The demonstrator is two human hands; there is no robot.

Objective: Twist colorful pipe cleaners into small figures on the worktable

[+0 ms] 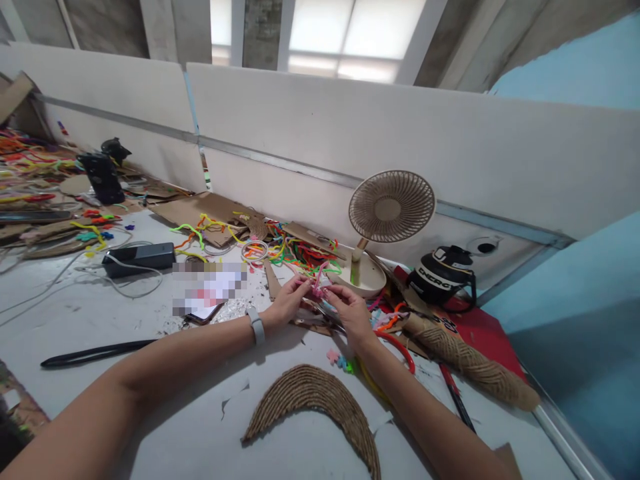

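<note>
A small pink pipe cleaner [319,291], bent into a shape too small to make out, is pinched between both hands above the table. My left hand [289,299], with a grey band on its wrist, grips it from the left. From the right, the fingertips of my right hand [350,312] close on it. Beneath my right hand lie scissors [330,320], partly hidden. Nearer to me rests a crescent covered in brown twine [307,385]. Small pink, blue and green pipe-cleaner pieces [341,361] lie between the crescent and my hands.
A beige fan [393,207] stands behind my hands, beside a pile of colourful pipe cleaners [300,250]. To the right are a black jug [443,277] and a twine roll [470,360]. A phone [207,310], a power bank [140,259] and cables lie left. A white partition [300,127] borders the table.
</note>
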